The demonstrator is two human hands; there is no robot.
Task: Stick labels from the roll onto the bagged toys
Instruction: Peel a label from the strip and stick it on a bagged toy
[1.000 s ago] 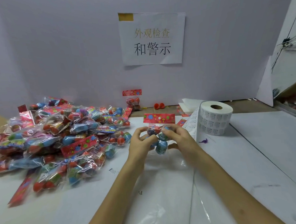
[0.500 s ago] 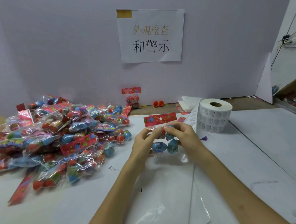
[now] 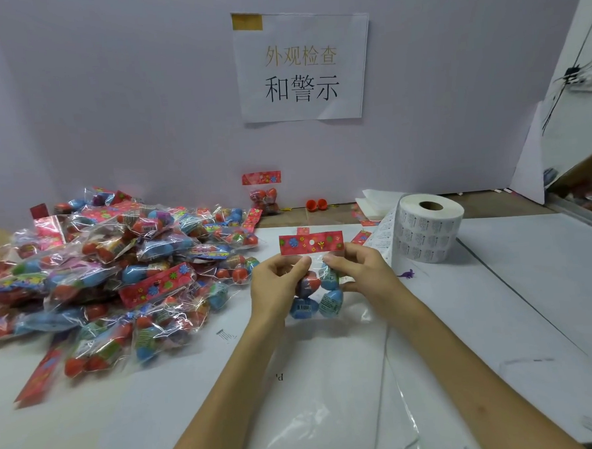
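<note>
- White surface (image 3: 498, 316) backed by a pale wall carrying a taped paper sign (image 3: 301, 66).
- Pile of bagged toys (image 3: 119, 274) on the left, label roll (image 3: 428, 231) on the right.
- Left hand (image 3: 277, 283) and right hand (image 3: 365, 272): each grip pinches the raised toy bag (image 3: 311, 243) just below its red header.
- Label print is too small to read, and the clutter at the right edge is cut off.

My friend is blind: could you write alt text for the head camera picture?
A left hand and a right hand pinch a clear bag of toy eggs under its red header card, over a white table. A heap of bags lies left of it, a label roll stands to its right, and a paper sign hangs behind.
</note>
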